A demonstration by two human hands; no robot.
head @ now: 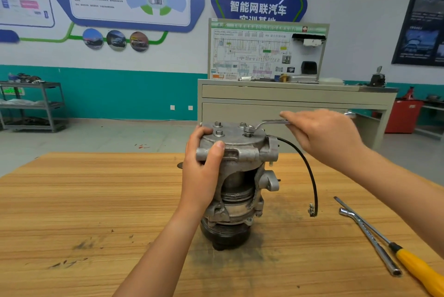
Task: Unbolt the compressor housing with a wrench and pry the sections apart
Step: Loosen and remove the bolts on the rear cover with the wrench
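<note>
Head view: compressor [237,176] upright on the table [96,200], left hand [204,171] gripping its top housing, right hand [322,138] pushing flat-fingered on the wrench [264,124] (three other bolts [219,132] still seated); prying not begun.

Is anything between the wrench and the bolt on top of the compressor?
Nothing visible. The wrench ring sits over the bolt, the right hand is on its handle, and the other three bolts stand apart, to its left.
</note>
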